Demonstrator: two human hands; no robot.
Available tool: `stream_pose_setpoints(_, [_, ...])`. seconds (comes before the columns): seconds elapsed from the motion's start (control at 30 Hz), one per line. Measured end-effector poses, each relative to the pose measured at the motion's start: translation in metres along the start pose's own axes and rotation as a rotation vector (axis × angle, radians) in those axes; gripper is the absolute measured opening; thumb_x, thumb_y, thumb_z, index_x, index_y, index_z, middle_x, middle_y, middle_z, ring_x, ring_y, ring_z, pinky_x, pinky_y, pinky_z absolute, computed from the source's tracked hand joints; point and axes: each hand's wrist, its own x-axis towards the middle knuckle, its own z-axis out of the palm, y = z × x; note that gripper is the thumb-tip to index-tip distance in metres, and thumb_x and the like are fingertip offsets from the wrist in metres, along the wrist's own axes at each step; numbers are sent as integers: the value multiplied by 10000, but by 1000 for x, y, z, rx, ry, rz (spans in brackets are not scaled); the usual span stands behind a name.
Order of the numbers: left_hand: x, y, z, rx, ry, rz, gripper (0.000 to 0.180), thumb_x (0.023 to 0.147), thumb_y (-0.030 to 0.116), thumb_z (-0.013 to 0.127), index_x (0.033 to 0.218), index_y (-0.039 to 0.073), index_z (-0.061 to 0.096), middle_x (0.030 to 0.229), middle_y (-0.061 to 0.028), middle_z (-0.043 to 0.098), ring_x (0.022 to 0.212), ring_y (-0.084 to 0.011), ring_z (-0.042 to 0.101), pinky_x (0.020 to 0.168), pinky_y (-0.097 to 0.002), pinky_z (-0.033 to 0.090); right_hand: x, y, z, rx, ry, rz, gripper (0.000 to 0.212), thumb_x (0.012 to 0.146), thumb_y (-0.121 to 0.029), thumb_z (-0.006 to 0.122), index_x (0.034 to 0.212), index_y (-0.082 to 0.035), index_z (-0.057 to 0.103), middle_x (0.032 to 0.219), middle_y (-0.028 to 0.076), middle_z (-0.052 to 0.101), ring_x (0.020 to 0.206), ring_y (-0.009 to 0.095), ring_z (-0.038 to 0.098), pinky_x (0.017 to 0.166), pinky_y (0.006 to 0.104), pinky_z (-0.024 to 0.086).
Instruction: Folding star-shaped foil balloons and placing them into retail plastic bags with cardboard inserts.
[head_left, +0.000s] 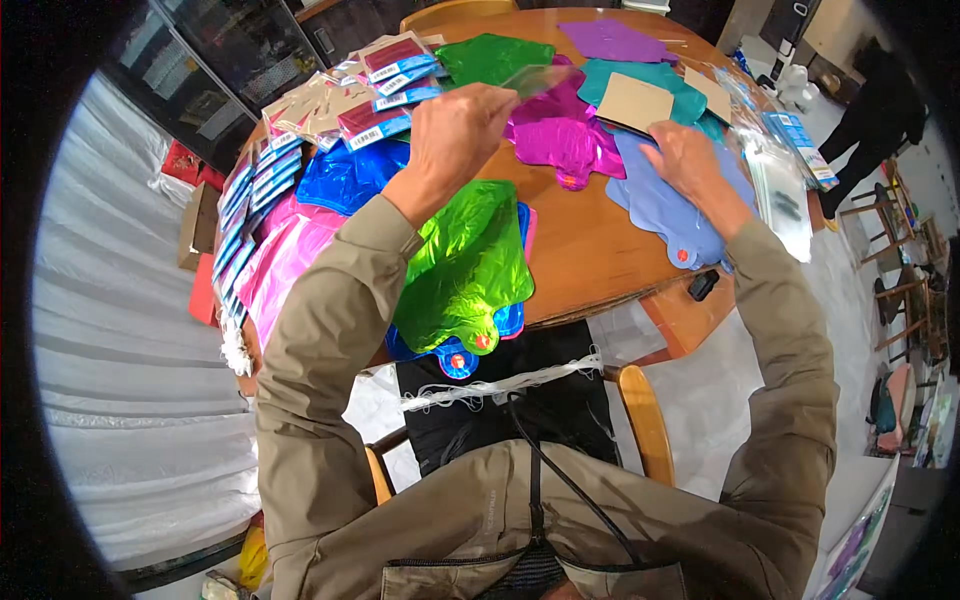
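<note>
My left hand [455,130] is raised over the middle of the table, fingers closed on a thin see-through plastic sleeve [538,80] that is blurred. Under that forearm lies a shiny green foil balloon [470,265], flat, on top of blue ones. My right hand [690,165] is over a flat lavender-blue foil balloon [670,205], thumb and forefinger apart. Its forefinger is at the corner of a tan cardboard square [636,103], perhaps touching it. Beside this lie flat magenta [565,148] and teal [690,100] foil balloons.
Packaged cards [385,110] and a row of packets [255,215] line the table's left side. Purple [612,40] and dark green [495,58] foil balloons lie at the far side. Clear bags [778,190] sit at right. White strings [500,385] hang across a chair before me. Someone in black stands at right.
</note>
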Motion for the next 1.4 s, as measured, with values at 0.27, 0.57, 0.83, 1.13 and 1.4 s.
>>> stream_pose_setpoints(0.27, [-11,12,11,84,26,170,157,955,230,732,979,122,844,932,-55,821,636,-321,692,556,-428,497,13,3,12,-168,96,-98,144,952,-180,657,989,-83,756,928,103,753,740,373,697,648,512,530])
stream_pose_setpoints(0.57, [37,38,5,-80,-13,-91,222,926,223,714,807,36,728,666,-168,640,524,-366,477,527,-468,405,-8,44,-113,-227,548,242,248,1022,-238,665,1174,-191,855,1071,-22,838,810,249,741,728,343,549])
stream_pose_setpoints(0.83, [107,147,121,-255,186,40,220,854,145,730,659,66,669,535,-61,475,474,-215,384,502,-438,400,-71,160,-84,-293,548,269,236,1019,-234,663,1208,-163,785,1038,60,815,803,353,756,694,441,568])
stream_pose_setpoints(1.13, [81,267,274,-324,-374,53,181,821,159,715,850,-1,795,831,-233,769,726,-458,735,629,-549,582,-131,206,-32,-193,113,386,373,949,-131,621,1286,-55,764,1205,236,784,1044,453,743,874,520,581])
stream_pose_setpoints(1.4, [87,245,215,-329,-587,263,211,858,171,729,976,9,795,918,-257,782,808,-490,738,717,-543,595,-129,125,-86,-169,36,550,415,961,-92,636,1364,-54,727,1244,213,785,1090,439,745,916,487,586])
